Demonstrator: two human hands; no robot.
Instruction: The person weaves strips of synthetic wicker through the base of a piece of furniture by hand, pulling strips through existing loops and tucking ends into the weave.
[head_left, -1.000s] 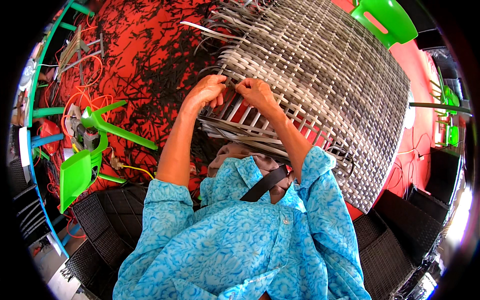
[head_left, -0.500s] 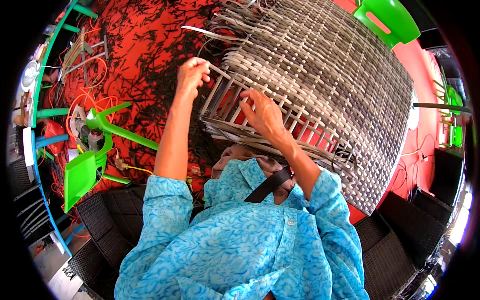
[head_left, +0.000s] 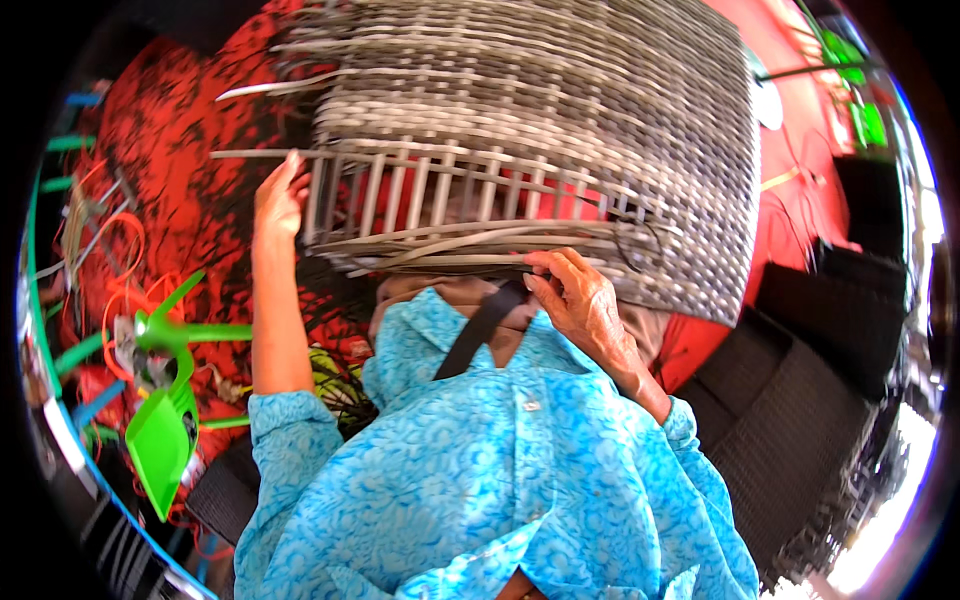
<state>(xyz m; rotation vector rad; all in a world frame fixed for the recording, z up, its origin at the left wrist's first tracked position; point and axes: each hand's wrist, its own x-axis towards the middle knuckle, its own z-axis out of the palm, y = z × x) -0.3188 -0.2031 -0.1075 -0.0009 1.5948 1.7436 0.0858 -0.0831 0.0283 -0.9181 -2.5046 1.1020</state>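
A large wicker panel (head_left: 560,110) in grey-brown flat strips lies across my front, its near part woven only as open bars. My left hand (head_left: 277,205) is at the panel's left edge, fingers curled, the fingertips against a pale wicker strip (head_left: 240,154) that sticks out to the left past them. At the near edge, my right hand (head_left: 580,300) has thumb and fingers pinched together at the loose wicker strips (head_left: 450,245) running along that side. What lies inside the right pinch is partly hidden by the fingers.
Dark strip scraps cover the red floor (head_left: 190,120) at the left. A green plastic chair (head_left: 165,440) and tangled orange cords (head_left: 125,235) are beside me on the left. Dark wicker furniture (head_left: 780,410) stands close on my right.
My view has shifted, so the panel appears turned and farther left. My right hand has left the open bars for the near edge. The strip now extends past my left hand.
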